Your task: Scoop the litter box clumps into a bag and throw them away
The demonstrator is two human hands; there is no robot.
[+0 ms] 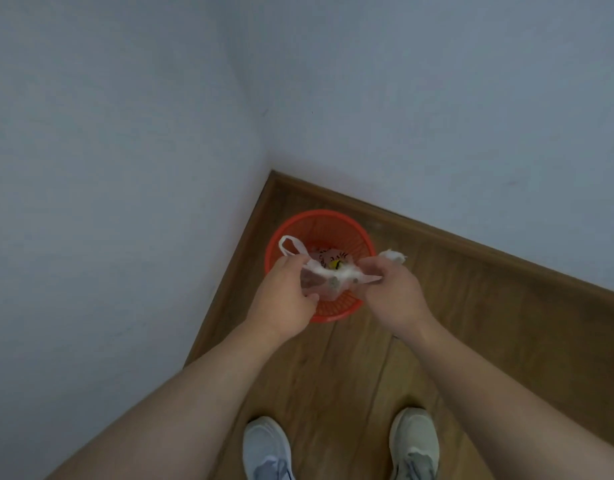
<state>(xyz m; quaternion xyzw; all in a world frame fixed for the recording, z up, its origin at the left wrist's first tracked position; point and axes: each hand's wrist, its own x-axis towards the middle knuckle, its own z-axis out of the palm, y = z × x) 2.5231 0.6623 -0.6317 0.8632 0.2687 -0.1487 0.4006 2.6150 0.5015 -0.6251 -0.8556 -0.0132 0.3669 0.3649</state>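
Now last step: left hand point(281, 296) and right hand point(392, 292) each pinch handle of plastic bag point(328, 282), grip closed on it. Bag with clumps hangs over orange bin point(361, 237) in floor corner. Next, probably tie handles, drop bag in bin.

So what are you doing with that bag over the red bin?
A person stands in a room corner, holding a thin white plastic bag over a red basket bin on the wooden floor. The left hand grips one side of its top, the right hand the other. Greyish lumps show through it; it is not yet in the bin.
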